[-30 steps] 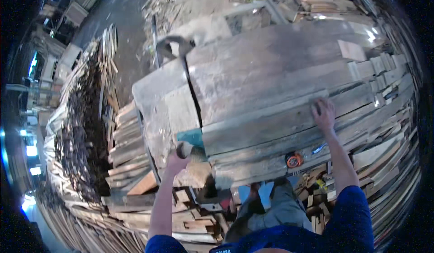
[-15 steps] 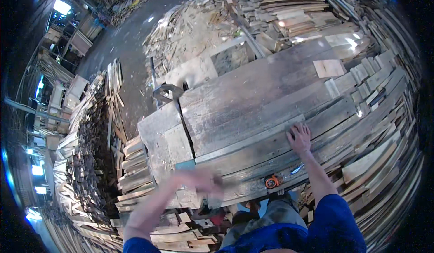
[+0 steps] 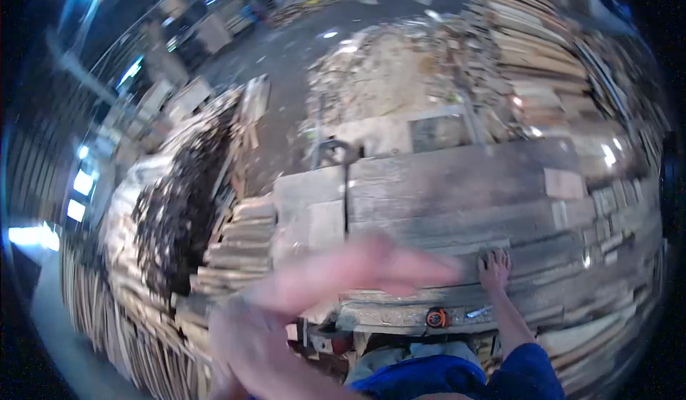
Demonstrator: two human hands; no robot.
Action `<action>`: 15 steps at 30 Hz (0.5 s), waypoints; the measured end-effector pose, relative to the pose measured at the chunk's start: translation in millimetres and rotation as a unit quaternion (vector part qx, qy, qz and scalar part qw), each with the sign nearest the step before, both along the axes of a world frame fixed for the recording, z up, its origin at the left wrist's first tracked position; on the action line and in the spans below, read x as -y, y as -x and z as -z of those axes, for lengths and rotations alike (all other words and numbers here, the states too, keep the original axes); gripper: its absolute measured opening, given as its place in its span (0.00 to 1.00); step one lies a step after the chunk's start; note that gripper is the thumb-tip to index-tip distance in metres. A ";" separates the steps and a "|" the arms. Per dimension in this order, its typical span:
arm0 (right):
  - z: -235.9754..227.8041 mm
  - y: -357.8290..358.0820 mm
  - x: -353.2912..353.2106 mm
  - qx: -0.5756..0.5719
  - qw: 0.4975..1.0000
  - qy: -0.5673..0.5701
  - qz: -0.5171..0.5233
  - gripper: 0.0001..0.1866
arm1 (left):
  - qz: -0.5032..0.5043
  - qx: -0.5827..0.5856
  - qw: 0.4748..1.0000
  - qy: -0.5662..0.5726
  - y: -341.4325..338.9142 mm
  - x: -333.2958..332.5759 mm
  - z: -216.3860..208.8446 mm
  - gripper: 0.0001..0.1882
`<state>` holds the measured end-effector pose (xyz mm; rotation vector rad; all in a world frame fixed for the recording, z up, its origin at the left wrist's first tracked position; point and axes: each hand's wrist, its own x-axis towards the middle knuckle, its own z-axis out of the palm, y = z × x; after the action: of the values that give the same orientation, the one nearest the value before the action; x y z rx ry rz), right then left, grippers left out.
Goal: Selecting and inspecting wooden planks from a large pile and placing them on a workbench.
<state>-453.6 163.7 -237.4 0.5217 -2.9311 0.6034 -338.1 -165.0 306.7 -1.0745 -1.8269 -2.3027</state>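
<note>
The right hand (image 3: 494, 270) rests on the wooden plank (image 3: 547, 253), fingers slightly apart; even pressure suits it. The left hand's (image 3: 389, 265) fingers are too blurred to judge.

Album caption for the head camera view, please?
Blurred left hand above a plank workbench, right hand resting on it, orange tape measure by its near edge.

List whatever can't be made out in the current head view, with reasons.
All in the head view:
Left hand: motion blur hides its fingers and anything they might hold.
Wooden worktop: partly covered by the left forearm.
Right hand: its palm faces down, out of sight.
Pale item beside the tape measure: too small and blurred to identify.
</note>
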 end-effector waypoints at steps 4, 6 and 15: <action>-78.0 -13.4 36.6 0.219 0.967 -0.131 -0.010 0.32 | 0.019 -0.025 0.999 -0.039 -40.9 27.0 9.6 0.42; -43.6 -2.3 51.0 0.185 0.967 -0.170 -0.041 0.34 | -0.007 -0.074 0.997 -0.025 -100.5 28.2 -20.7 0.41; -6.1 -8.9 74.3 0.089 0.955 -0.171 -0.224 0.38 | -0.484 0.196 0.852 -0.028 -188.3 47.3 144.2 0.33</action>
<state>-444.8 89.4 -231.3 1.2539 -3.1144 0.1758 -149.8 -212.4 162.5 0.3636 -1.7476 -1.9208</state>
